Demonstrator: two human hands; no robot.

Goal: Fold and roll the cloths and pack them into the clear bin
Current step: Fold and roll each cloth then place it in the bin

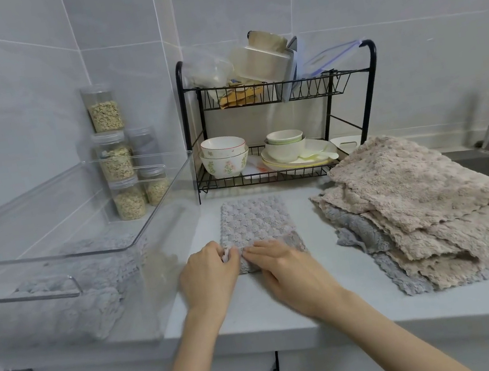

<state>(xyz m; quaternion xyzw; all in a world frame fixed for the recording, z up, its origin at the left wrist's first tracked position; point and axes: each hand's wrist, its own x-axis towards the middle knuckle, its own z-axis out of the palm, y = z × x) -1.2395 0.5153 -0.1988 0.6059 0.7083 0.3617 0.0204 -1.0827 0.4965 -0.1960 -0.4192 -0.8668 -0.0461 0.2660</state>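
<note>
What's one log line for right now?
step: start rolling; grey cloth: folded strip; left hand: pinches near end; right hand: presses near end; clear bin: holds packed cloths; cloth pile: right

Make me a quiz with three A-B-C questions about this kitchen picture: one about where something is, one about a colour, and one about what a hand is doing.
1. Where is the clear bin?
A. Left of the grey cloth
B. On the dish rack
C. In the sink

2. What colour is the top cloth on the pile?
A. Red
B. Beige
C. Green

3. What is the left hand doing?
A. Holding a bowl
B. Turning the tap
C. Pinching the grey cloth's near end

Answers:
1 A: it stands on the counter, at the left.
2 B: the top layers are beige.
3 C: its fingers curl on the cloth's edge, and the right hand presses beside it.
</note>
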